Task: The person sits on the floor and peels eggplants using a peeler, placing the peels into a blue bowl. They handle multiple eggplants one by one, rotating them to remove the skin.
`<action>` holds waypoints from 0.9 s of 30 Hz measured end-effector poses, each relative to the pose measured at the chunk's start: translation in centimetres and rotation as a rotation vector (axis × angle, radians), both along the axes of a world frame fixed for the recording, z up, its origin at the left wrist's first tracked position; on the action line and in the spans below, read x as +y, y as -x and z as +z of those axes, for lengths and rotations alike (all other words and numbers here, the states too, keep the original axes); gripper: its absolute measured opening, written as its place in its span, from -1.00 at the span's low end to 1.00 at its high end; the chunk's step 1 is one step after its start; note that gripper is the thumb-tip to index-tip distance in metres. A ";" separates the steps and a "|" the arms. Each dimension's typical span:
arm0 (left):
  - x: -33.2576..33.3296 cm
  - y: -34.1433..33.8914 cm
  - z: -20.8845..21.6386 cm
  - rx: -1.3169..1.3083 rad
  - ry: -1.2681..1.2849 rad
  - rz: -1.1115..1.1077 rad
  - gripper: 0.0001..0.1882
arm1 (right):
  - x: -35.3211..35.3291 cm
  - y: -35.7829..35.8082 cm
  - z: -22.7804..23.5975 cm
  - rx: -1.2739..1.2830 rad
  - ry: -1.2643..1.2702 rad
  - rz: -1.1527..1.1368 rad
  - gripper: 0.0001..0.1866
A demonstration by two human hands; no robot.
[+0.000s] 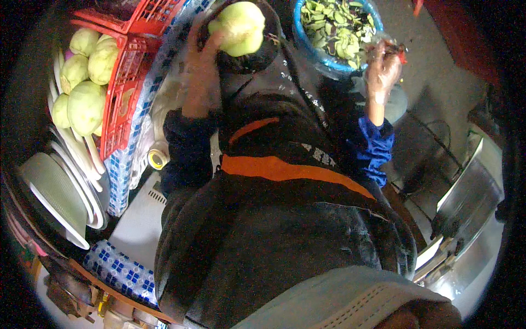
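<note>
My left hand point(204, 68), somewhat blurred, holds a large, round, pale green peeled vegetable point(241, 30) at the top middle; its exact kind I cannot tell. Under it lies a dark, shiny round surface point(249, 64). To the right, my right hand point(382, 71) is closed and wet, beside the rim of a blue basin point(305, 46). A small tool with a red part point(402, 57) sticks out of its fingers; blur hides its kind. Green peelings point(338, 24) fill the basin.
On the left, a red plastic crate point(121, 96) stands by several pale green peeled vegetables point(87, 107). Nearer are white-rimmed strainers point(57, 192) and a blue-and-white checked surface point(123, 271). A dark apron with an orange band point(285, 169) covers my lap. Metal sheets point(466, 197) stand at the right.
</note>
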State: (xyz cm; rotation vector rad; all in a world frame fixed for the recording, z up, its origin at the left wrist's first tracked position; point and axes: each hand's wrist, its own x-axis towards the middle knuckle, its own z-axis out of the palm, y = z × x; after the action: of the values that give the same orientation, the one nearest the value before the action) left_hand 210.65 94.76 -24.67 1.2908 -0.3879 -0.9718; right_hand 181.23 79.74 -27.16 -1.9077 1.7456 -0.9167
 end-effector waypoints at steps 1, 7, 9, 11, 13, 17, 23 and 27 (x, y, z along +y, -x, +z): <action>-0.1 -0.5 0.2 -0.234 -0.020 -0.069 -0.34 | 0.4 -1.2 0.0 -0.707 -0.095 0.071 -0.80; 0.2 -0.9 -0.2 -0.503 -0.048 -0.208 -0.33 | 4.1 -10.3 1.2 -1.285 -0.475 0.420 -0.83; 0.1 -0.7 -0.8 -0.241 -0.070 -0.159 -0.32 | 4.0 -12.0 1.1 -1.291 -0.498 0.522 -0.88; -0.2 -0.7 -1.2 -0.168 -0.109 -0.119 -0.31 | 4.0 -13.0 1.0 -1.314 -0.494 0.590 -0.88; -0.5 -0.8 -1.4 -0.288 -0.157 -0.093 -0.30 | 3.9 -13.2 1.1 -1.332 -0.495 0.625 -0.87; -0.6 -0.7 -1.9 -0.225 -0.093 -0.097 -0.28 | 3.5 -12.8 0.7 -1.302 -0.511 0.628 -0.86; -1.0 -1.5 -2.5 -0.367 -0.057 -0.207 -0.22 | 0.7 -12.6 -4.8 -1.681 -0.740 0.787 -0.70; -2.2 -1.5 -0.8 -0.421 -0.107 -0.224 -0.21 | -3.1 -11.0 -9.5 -1.627 -0.695 0.335 -0.73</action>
State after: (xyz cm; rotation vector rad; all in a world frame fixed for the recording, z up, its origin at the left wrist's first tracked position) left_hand 212.19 92.57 -25.44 1.5767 -0.8283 -0.9109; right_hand 192.21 76.67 -36.65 -0.4748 0.5271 -0.9987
